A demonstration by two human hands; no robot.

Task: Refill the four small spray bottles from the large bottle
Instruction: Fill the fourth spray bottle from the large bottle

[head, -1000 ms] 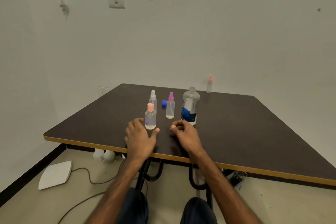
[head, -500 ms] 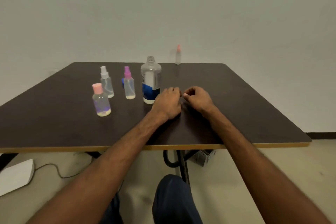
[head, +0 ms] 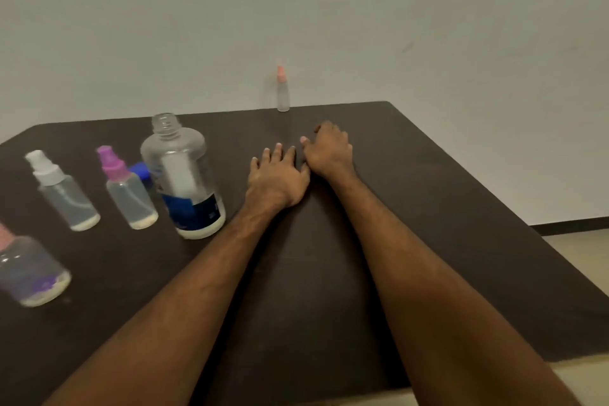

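Note:
The large clear bottle (head: 184, 178) with a blue label stands uncapped on the dark table (head: 428, 208), left of my hands. Its blue cap (head: 140, 170) lies behind it. To its left stand a purple-topped spray bottle (head: 127, 189) and a white-topped one (head: 59, 191). A pink-topped round bottle (head: 29, 269) sits at the left edge of view. A fourth small bottle with a pink top (head: 282, 91) stands at the table's far edge. My left hand (head: 276, 180) lies flat, fingers spread, holding nothing. My right hand (head: 329, 148) is loosely curled beside it, nearest the far bottle, with nothing visible in it.
A plain pale wall rises right behind the table's far edge. The table's right edge drops to a light floor (head: 576, 241) with a dark skirting strip.
Both hands have slid forward and to the right across the table, toward the far bottle. My head has leaned closer and turned right, so the bottles now sit at the left.

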